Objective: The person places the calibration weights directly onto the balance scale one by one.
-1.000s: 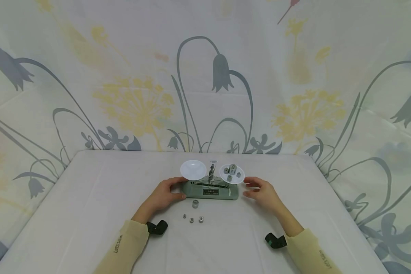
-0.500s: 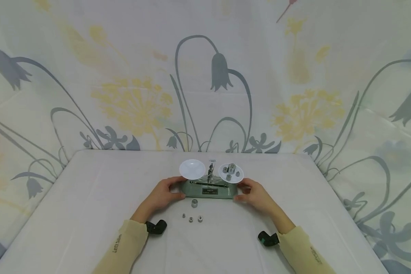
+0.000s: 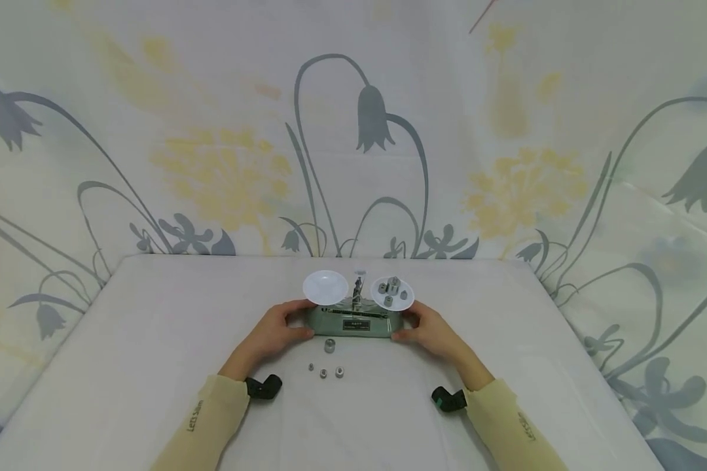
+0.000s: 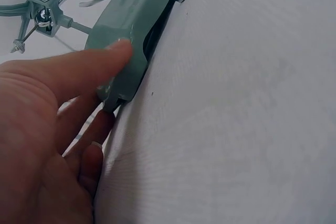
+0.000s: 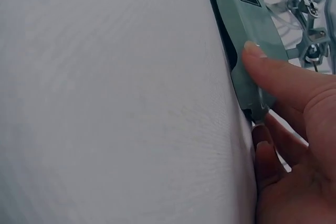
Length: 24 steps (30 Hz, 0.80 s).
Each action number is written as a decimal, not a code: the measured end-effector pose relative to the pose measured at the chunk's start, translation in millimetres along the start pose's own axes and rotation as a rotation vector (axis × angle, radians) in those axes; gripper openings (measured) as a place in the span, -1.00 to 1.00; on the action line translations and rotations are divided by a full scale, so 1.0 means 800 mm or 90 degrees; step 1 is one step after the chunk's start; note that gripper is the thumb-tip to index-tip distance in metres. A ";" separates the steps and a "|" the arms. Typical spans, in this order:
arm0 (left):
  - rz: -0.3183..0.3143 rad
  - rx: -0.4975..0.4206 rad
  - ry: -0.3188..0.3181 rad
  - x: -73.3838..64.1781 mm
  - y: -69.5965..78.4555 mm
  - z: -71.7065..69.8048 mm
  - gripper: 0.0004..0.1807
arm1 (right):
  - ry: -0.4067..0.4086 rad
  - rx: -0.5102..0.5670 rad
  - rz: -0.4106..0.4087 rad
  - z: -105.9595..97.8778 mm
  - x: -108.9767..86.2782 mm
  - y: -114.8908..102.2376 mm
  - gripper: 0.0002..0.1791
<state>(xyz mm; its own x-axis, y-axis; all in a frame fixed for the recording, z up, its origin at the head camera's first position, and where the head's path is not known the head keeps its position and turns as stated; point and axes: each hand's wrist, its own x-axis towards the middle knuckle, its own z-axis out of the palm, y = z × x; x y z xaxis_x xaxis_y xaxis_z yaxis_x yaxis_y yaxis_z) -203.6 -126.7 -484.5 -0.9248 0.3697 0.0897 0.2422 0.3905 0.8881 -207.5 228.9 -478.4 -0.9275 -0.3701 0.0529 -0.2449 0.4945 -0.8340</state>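
Note:
A green balance scale (image 3: 356, 325) stands on the white-covered table in the head view. Its left pan (image 3: 325, 288) is bare, while several metal weights (image 3: 393, 285) sit on the right pan (image 3: 409, 297). My left hand (image 3: 273, 329) grips the left end of the base, thumb on the front face and fingers curled behind, as the left wrist view shows. At the other end my right hand (image 3: 427, 330) grips the base likewise; its thumb (image 5: 262, 64) lies on the green front face in the right wrist view.
One larger metal weight (image 3: 330, 345) stands just in front of the base. Nearer still is a short row of smaller weights (image 3: 323, 373). Behind the table hangs a flower-printed cloth (image 3: 241, 131). Black cameras (image 3: 264, 387) are strapped at both wrists.
My right hand has moved left from beside the scale and taken hold of its right end. My left hand stays at the left end. The view has shifted slightly.

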 end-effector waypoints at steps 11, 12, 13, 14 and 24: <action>-0.012 0.033 0.035 -0.007 0.016 -0.007 -0.45 | -0.007 0.021 -0.007 0.003 0.000 0.002 -0.27; -0.012 0.041 0.037 -0.010 0.018 -0.009 -0.46 | -0.008 0.024 -0.008 0.004 0.001 0.001 -0.27; -0.012 0.046 0.038 -0.012 0.020 -0.011 -0.46 | -0.009 0.026 -0.008 0.004 0.001 0.001 -0.27; -0.013 0.048 0.038 -0.014 0.022 -0.013 -0.47 | -0.010 0.029 -0.008 0.005 0.002 0.001 -0.27; 0.021 0.036 -0.006 -0.032 0.037 -0.021 -0.67 | 0.005 0.014 -0.011 0.005 -0.002 0.001 -0.32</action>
<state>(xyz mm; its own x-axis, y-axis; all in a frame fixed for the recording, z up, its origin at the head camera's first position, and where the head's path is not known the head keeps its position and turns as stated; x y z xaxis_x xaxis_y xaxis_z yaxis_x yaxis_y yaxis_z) -177.4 -138.9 -453.1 -0.9134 0.3907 0.1147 0.2895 0.4251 0.8576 -205.1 227.0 -481.1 -0.9251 -0.3730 0.0715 -0.2548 0.4700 -0.8451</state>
